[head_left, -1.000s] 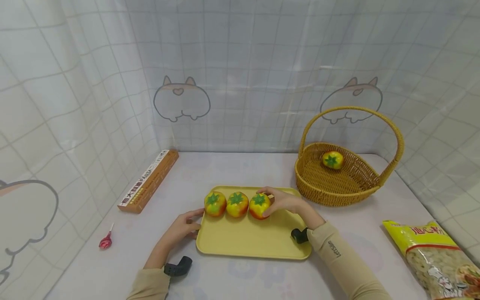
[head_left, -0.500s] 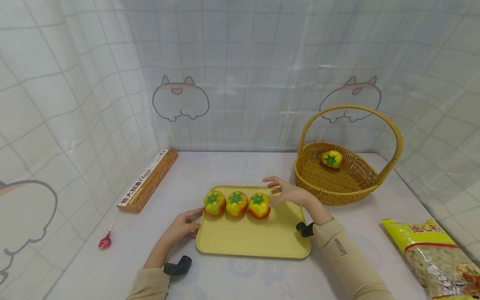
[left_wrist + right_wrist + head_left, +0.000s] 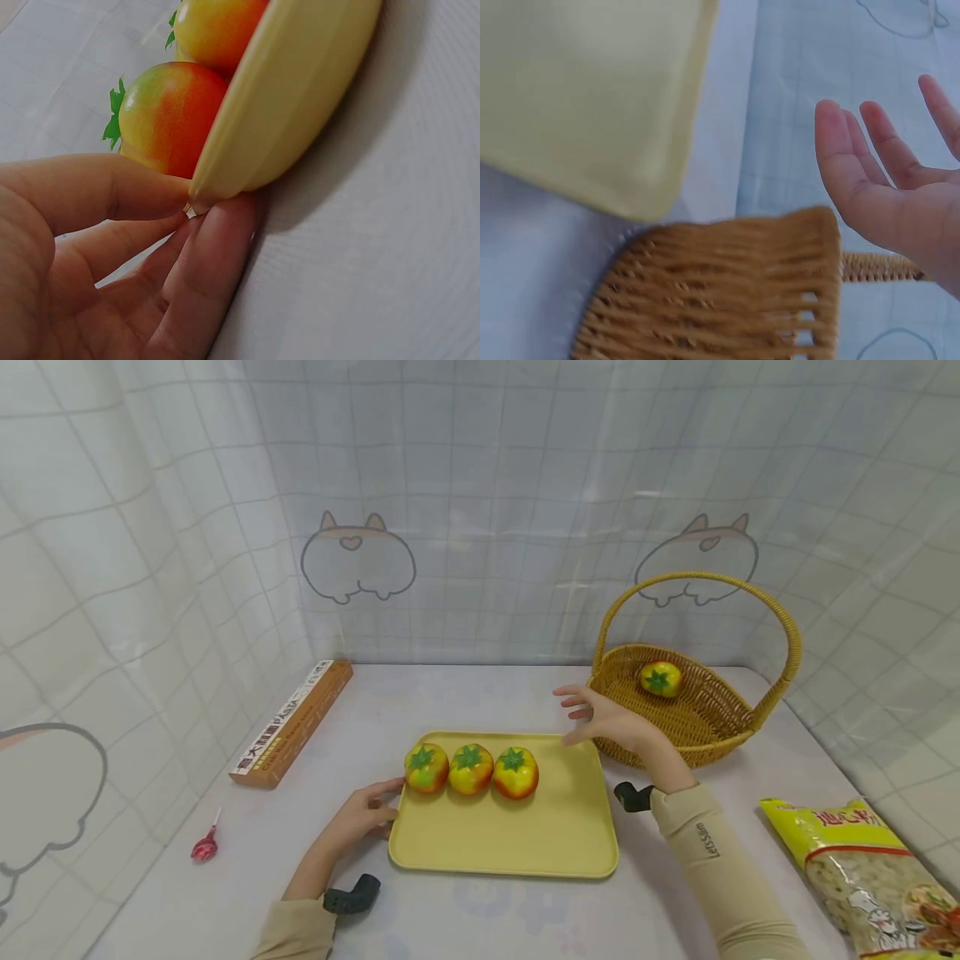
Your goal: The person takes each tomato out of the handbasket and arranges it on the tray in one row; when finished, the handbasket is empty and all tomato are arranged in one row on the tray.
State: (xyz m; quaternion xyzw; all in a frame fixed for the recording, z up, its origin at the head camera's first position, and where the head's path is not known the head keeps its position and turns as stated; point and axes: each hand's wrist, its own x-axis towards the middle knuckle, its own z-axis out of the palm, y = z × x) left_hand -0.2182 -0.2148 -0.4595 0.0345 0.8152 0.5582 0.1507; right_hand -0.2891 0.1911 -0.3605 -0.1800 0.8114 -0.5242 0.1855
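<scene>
In the head view a yellow tray (image 3: 502, 835) carries three yellow-and-red fruits (image 3: 515, 772) with green leafy tops, like tomatoes or persimmons, in a row along its far left part. My left hand (image 3: 358, 817) grips the tray's left edge; the left wrist view shows the thumb and fingers pinching the rim (image 3: 196, 196). Over the tray's far right corner, beside the wicker basket (image 3: 708, 753), my right hand (image 3: 615, 722) is in the air with loosely spread fingers, holding nothing. One similar fruit (image 3: 661, 679) lies inside the basket, toward its back.
An orange-brown pasta box (image 3: 296, 722) lies at the back left, with a red lollipop (image 3: 205, 845) nearer the front. A yellow-topped food bag (image 3: 862, 868) lies at the right edge. The basket's tall handle (image 3: 693, 575) arches over it. Gridded curtains surround the table.
My right hand has let go of the rightmost fruit on the tray and moved up and right toward the basket. The left hand stays at the tray's edge.
</scene>
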